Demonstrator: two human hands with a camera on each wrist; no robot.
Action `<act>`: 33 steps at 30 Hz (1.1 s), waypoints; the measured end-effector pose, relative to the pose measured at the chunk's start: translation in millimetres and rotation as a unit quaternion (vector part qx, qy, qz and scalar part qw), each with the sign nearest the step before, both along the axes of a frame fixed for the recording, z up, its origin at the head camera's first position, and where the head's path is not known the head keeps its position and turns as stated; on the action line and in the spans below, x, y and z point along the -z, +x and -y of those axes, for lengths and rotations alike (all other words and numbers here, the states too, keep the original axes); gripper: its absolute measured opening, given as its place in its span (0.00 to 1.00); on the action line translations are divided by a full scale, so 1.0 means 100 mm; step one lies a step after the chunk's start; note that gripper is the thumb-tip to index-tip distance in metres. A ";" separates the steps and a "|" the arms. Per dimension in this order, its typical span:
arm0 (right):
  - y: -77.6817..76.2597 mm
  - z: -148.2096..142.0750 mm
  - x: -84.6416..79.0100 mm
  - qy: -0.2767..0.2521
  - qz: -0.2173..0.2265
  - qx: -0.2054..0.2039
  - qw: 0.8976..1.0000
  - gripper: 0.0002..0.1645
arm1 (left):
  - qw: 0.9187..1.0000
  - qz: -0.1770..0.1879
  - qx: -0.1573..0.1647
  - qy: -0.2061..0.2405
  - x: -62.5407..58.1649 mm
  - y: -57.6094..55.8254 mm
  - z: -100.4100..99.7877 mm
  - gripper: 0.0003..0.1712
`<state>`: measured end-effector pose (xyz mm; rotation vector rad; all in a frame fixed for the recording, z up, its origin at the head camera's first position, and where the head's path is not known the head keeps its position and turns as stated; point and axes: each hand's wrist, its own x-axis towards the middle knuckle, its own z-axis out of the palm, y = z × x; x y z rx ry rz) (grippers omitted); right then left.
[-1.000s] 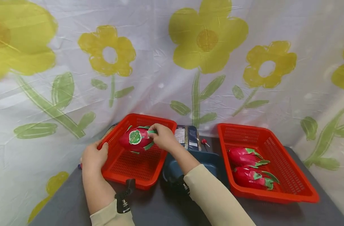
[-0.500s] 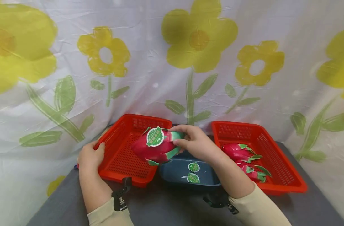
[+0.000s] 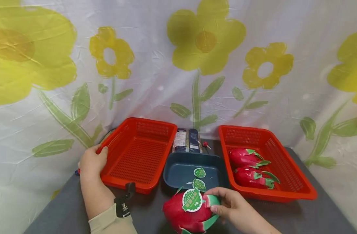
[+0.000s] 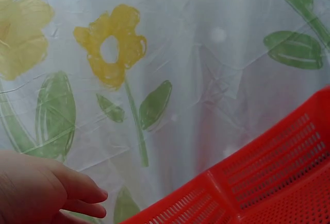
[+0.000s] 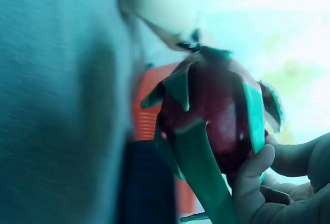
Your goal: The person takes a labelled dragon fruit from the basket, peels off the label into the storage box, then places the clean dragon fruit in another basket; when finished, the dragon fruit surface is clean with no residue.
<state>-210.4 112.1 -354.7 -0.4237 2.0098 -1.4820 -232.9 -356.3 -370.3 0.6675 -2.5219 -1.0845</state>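
My right hand [image 3: 234, 206] pinches the green leafy end of a red dragon fruit [image 3: 182, 216], which hangs in front of the blue tray. A round green-and-white sticker [image 3: 192, 200] is on the fruit's upper side. In the right wrist view the thumb and fingers hold the dragon fruit [image 5: 216, 113] by its base. On the left, my left hand [image 3: 91, 162] holds the side rim of a red plastic basket [image 3: 163, 156], which has nothing in it. The left wrist view shows only part of the left hand [image 4: 44, 190] beside the red basket [image 4: 206, 190].
A blue tray [image 3: 173, 162] with two loose stickers [image 3: 199, 172] stands between the baskets. In the right red basket [image 3: 292, 195] lie two dragon fruits [image 3: 250, 178]. Behind the tray are a dark package [image 3: 187, 140] and a red lollipop [image 3: 205, 144]. A flowered curtain [image 3: 155, 65] backs the table.
My right hand has carried the dragon fruit out of the left basket, rightward and toward me, past the blue tray. The left hand has stayed at the left basket's rim.
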 end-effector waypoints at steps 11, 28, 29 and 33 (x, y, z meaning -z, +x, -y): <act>-0.03 0.03 0.48 0.035 -0.033 0.020 0.999 0.24 | 0.999 0.011 0.038 0.004 -0.10 0.06 -0.08 0.35; -0.04 0.10 0.50 0.201 -0.264 -0.025 0.943 0.20 | 0.921 -0.017 0.366 -0.134 -0.70 0.11 -1.18 0.37; -0.04 0.11 0.50 0.207 -0.268 -0.024 0.941 0.21 | 0.907 -0.006 0.401 -0.129 -0.66 0.13 -1.25 0.37; -0.05 0.10 0.53 0.226 -0.282 -0.022 0.932 0.21 | 0.845 0.084 0.520 -0.090 -0.49 0.19 -1.54 0.37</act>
